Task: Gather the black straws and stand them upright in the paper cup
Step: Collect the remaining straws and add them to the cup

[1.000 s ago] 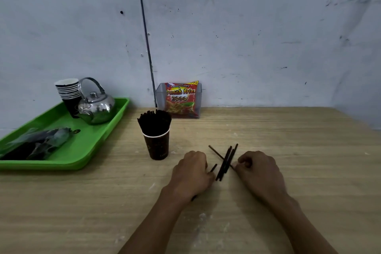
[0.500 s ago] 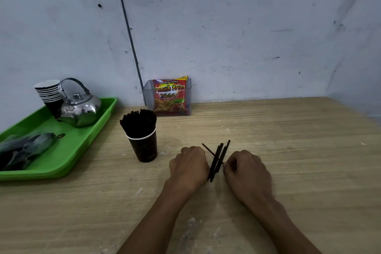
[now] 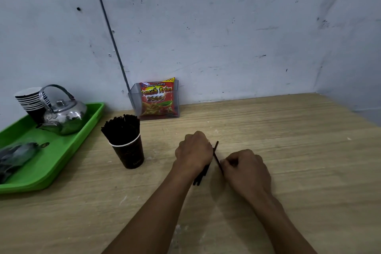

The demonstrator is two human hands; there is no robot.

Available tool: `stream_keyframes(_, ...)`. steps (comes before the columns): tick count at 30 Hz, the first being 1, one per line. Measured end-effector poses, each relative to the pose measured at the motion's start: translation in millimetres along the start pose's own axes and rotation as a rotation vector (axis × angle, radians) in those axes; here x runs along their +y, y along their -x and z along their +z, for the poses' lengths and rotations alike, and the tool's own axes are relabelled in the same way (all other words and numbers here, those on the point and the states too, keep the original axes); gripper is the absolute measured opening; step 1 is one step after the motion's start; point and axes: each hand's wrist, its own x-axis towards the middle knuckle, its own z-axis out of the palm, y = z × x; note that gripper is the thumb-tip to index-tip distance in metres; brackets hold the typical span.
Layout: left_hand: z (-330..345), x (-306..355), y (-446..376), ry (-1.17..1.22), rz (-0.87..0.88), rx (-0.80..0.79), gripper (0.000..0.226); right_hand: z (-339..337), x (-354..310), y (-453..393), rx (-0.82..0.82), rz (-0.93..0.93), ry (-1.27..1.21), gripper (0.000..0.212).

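Note:
A dark paper cup [image 3: 129, 155] with a white rim stands on the wooden table, packed with upright black straws [image 3: 121, 128]. To its right, my left hand [image 3: 193, 151] is closed over a small bundle of loose black straws [image 3: 201, 176] lying on the table; their ends stick out below the hand and one tip shows above it. My right hand [image 3: 246, 169] sits just right of the bundle, fingers curled, pinching a single black straw [image 3: 218, 160] that slants between the two hands.
A green tray [image 3: 61, 154] at the left holds a steel kettle [image 3: 64, 115], a stack of paper cups [image 3: 31, 100] and a dark bag [image 3: 14, 154]. A clear holder with a red snack packet [image 3: 157, 99] stands against the wall. A corner wall rises at the right.
The spread straws have been drawn together: my left hand has closed over most of them, and my right hand has pinched the last one. The camera view has shifted slightly.

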Motion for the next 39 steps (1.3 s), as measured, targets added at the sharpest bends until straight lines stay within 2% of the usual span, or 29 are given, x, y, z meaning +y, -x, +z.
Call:
stream_keyframes(4, 4.9, 14.5, -1.3, -0.042, 0.030, -0.028, 0.043, -8.4, 7.2, -6.9, 0.086, 0.080, -0.247, 0.016)
stream_keyframes(10, 10.1, 26.9, -3.0, -0.137, 0.037, -0.045, 0.031, -19.9, 20.7, -12.5, 0.163, 0.125, -0.469, 0.013)
stream_keyframes(14, 3.0, 28.8, -2.1, -0.184, 0.059, -0.040, 0.031, -21.2, 23.8, -15.4, 0.170, 0.135, -0.519, 0.011)
stream_keyframes(24, 14.8, 22.0, 2.8, -0.333, 0.165, -0.139, 0.023, -18.3, 25.2, -14.0, 0.172, 0.111, -0.548, 0.004)
stream_keyframes(30, 25.7, 18.1, 7.9, -0.315, 0.145, -0.089, 0.033, -18.1, 25.1, -12.4, 0.165, 0.099, -0.558, 0.002)
stream_keyframes(34, 31.9, 13.1, 9.4, -0.422, 0.136, -0.056, 0.036, -18.6, 24.4, -11.3, 0.164, 0.101, -0.558, 0.002)
stream_keyframes(39, 37.1, 6.6, 9.7, -0.569, 0.227, 0.029, 0.034, -18.8, 23.6, -9.9, 0.152, 0.088, -0.553, 0.005)
